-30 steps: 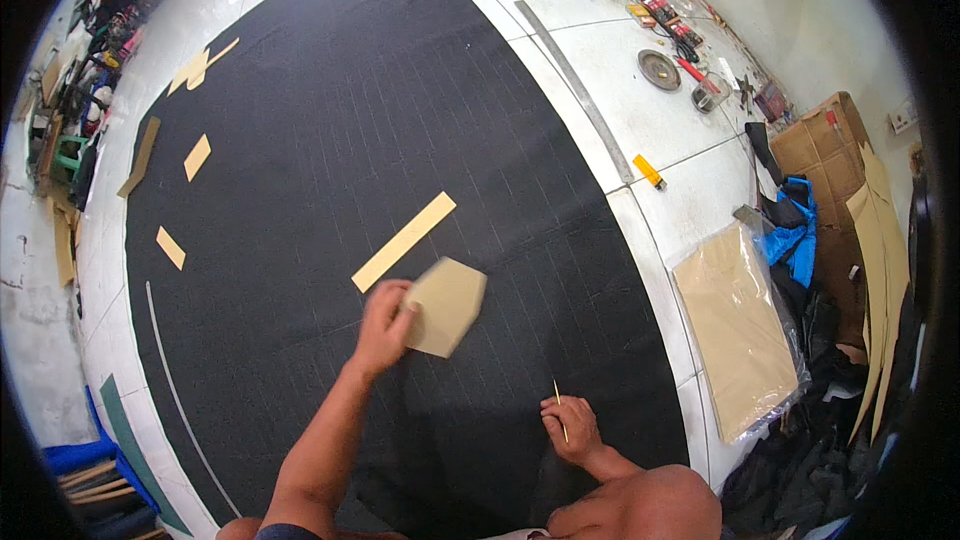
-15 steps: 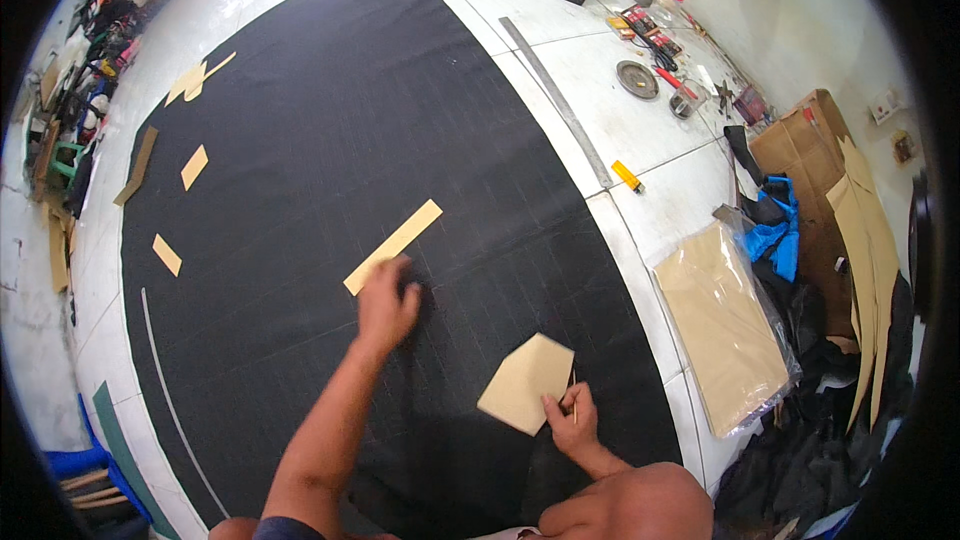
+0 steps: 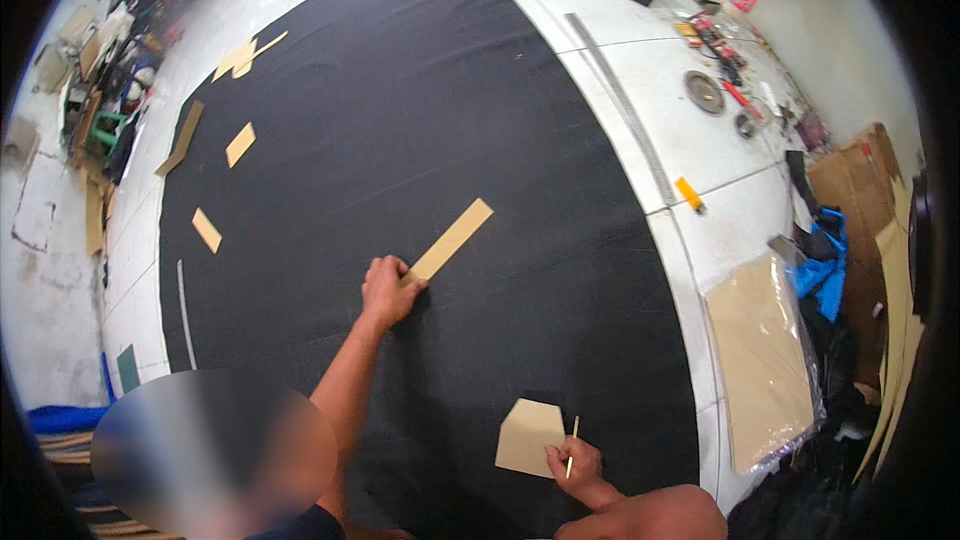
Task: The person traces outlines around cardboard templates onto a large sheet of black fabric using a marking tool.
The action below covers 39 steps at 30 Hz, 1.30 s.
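A large black fabric sheet [image 3: 560, 270] lies spread over the tiled floor. My left hand [image 3: 388, 290] has its fingers closed on the near end of a long tan card strip [image 3: 455, 240], which slants away to the right. Close to my body, my right hand [image 3: 577, 465] pinches the edge of a tan card piece [image 3: 530, 435] with cut corners. A thin pale stick [image 3: 571, 450], perhaps a pencil, is also in those fingers. Farther left on the fabric are two small slanted card pieces [image 3: 240, 145] [image 3: 207, 230].
Beyond the fabric's right edge lie a metal ruler [image 3: 625, 105], a yellow lighter [image 3: 690, 194] and a round grey dish [image 3: 704, 92]. A plastic-wrapped card stack [image 3: 760, 370] is at the right. Another ruler [image 3: 185, 315] lies near the left edge. Clutter [image 3: 110, 110] lines the left wall.
My left hand has come down onto the strip's near end and closed on it. The card piece in my right hand has turned and sits nearer to me. The whole view has shifted.
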Motion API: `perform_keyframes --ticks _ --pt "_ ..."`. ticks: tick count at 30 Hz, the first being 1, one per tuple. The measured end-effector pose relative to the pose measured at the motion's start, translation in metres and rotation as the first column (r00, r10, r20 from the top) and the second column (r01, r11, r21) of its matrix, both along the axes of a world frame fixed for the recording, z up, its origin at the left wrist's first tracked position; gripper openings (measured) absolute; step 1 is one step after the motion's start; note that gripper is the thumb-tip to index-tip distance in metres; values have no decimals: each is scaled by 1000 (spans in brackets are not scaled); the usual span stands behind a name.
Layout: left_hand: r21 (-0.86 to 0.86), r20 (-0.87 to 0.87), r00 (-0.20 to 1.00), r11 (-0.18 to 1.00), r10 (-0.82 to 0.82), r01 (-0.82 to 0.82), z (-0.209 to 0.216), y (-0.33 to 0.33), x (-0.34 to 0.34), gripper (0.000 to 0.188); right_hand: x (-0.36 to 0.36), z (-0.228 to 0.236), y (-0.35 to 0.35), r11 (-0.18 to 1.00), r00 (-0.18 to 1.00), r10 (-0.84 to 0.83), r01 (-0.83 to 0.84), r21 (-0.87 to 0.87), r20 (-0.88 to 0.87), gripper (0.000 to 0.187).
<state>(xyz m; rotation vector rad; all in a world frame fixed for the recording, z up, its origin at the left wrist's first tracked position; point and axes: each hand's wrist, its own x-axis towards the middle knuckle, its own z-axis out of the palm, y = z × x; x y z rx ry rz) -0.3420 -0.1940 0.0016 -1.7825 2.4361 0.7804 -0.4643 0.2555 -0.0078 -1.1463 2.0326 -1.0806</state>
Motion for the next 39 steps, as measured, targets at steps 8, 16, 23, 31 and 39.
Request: perform_keyframes --ticks 8,16,23,31,39 --pt "99 -560 769 947 308 -307 -46 -99 101 26 -7 -4 14 982 993 78 -61 178 -90 32" --pt "-439 236 948 894 213 -91 50 -178 219 48 -2 -11 10 914 970 147 -57 402 -195 30" --pt "545 263 933 836 -243 64 173 38 296 44 -49 67 -39 846 975 217 -211 489 46 22" --pt "855 505 642 -228 577 -467 370 270 307 75 -53 242 -71 843 998 41 -13 538 -41 26" --pt "814 458 682 39 570 -580 397 407 311 77 58 401 -43 786 980 62 -165 596 190 26"
